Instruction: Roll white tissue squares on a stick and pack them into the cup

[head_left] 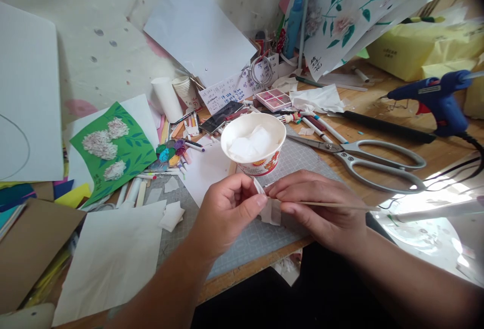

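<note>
Just in front of the paper bowl, my left hand (230, 208) pinches a small piece of thin white paper (271, 213) between thumb and fingertips. My right hand (321, 208) is closed on a thin wooden stick (336, 205), which points right, past the wrist. The stick's left end meets the paper at my fingertips; whether the paper is wrapped round it is hidden. White tissue-like pieces (251, 143) fill the paper bowl (260, 166), which has a red and orange print. Both hands are over the grey cutting mat (242, 253).
Large scissors (351, 155) lie right of the bowl, with a blue glue gun (434, 94) beyond. A phone (221, 116), a pink palette (274, 100) and several markers crowd the back. Left are a green flower picture (113, 147) and a white sheet (113, 258).
</note>
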Available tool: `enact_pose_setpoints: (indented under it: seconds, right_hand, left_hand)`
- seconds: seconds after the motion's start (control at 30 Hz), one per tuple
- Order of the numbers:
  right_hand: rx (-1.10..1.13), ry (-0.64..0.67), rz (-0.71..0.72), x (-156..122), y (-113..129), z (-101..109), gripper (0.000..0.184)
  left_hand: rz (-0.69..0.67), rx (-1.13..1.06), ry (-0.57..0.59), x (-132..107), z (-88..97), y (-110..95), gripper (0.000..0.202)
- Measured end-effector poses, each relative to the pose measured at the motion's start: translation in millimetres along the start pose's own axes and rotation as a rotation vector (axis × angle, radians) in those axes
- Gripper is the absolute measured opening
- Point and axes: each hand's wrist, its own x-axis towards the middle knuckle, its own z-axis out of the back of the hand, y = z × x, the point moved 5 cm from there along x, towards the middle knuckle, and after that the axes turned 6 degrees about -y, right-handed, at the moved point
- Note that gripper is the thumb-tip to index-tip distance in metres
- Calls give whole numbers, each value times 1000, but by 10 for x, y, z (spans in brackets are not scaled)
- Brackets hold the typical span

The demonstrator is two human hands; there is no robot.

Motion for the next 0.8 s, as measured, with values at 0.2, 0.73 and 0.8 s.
enact_pose_setpoints:
  seconds: [0.2,0.73,0.8]
  right_hand:
    - [21,-35,-21,-8,-19,15,18]
    - [77,-299,-124,197,-237,309,15]
    - [-24,-338,-108,335,-269,367,13]
  left_hand:
    - [39,13,-18,8,-13,-4,14]
    - [66,-262,-60,10,55,-72,16]
    - [61,-284,-74,17,60,-86,16]
